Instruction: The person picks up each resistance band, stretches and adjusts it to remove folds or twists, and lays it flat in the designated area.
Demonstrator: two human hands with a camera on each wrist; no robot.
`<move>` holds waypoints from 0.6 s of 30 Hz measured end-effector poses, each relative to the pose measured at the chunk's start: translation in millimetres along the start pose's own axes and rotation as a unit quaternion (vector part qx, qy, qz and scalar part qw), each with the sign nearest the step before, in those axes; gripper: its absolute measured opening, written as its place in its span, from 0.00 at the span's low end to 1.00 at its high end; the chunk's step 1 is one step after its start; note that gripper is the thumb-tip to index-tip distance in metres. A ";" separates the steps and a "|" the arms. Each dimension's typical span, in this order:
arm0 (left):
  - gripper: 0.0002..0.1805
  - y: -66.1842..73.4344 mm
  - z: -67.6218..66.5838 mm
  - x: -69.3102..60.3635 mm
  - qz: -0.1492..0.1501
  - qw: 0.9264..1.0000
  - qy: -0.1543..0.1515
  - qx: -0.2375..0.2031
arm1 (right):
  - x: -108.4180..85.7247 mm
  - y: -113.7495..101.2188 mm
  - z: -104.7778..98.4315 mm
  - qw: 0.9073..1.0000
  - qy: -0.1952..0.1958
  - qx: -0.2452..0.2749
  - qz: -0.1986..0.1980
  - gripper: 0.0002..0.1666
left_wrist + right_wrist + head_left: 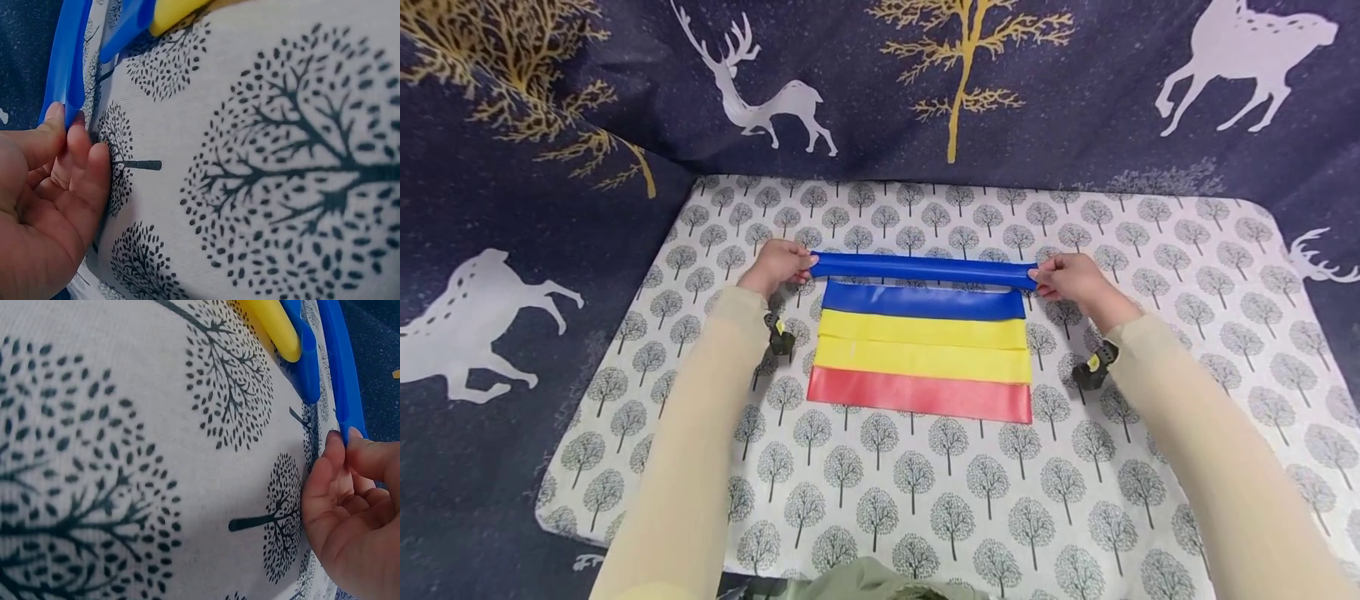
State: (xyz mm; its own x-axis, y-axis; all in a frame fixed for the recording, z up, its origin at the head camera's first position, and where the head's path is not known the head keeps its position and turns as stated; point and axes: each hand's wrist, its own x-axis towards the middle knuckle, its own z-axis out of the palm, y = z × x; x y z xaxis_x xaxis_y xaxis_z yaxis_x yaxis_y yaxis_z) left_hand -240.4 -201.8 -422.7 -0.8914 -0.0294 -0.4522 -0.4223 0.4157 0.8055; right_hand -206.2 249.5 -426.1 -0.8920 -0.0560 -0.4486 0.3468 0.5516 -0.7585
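A long blue band (917, 267) of smooth, rubbery-looking material stretches between both hands. My left hand (780, 264) pinches its left end between thumb and fingers, and my right hand (1067, 279) pinches the right end. Just below it, on the patterned cloth, lie flat strips side by side: a blue strip (925, 302), two yellow strips (925, 360) whose edges meet or overlap, and a red strip (917, 393) nearest me. In the left wrist view the blue band (65, 56) folds at the pinched end. The right wrist view shows the band (344, 369) apart from the blue strip (307, 375).
A white cloth (880, 500) printed with dark trees covers the table. Behind and to the left hangs dark blue fabric (865, 100) with deer and golden trees. Black wrist devices (781, 335) sit below both wrists.
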 end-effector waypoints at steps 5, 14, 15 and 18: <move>0.14 -1.4 6.8 -0.2 0.018 0.997 0.005 0.075 | 0.5 -0.5 3.0 1.000 0.006 -0.007 -0.002 0.18; 0.16 7.7 11.6 -5.7 0.012 0.984 -0.013 0.179 | 2.0 -6.4 11.9 0.998 0.018 -0.063 -0.004 0.16; 0.16 8.6 11.5 -5.9 0.011 0.983 -0.017 0.181 | 1.2 -6.7 12.0 0.997 0.019 -0.068 -0.004 0.16; 0.18 10.0 12.2 -7.0 0.010 0.983 -0.024 0.183 | -1.8 -7.2 11.9 0.996 0.022 -0.085 -0.007 0.16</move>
State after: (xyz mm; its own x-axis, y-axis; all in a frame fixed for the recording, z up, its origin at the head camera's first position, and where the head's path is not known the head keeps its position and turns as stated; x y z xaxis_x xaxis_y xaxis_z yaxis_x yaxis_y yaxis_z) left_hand -236.4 -186.4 -416.2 -0.8864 0.0206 -0.4625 -0.3105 0.7145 0.6270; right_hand -203.6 235.6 -425.5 -0.9095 -0.0294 -0.4146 0.2839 0.6844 -0.6715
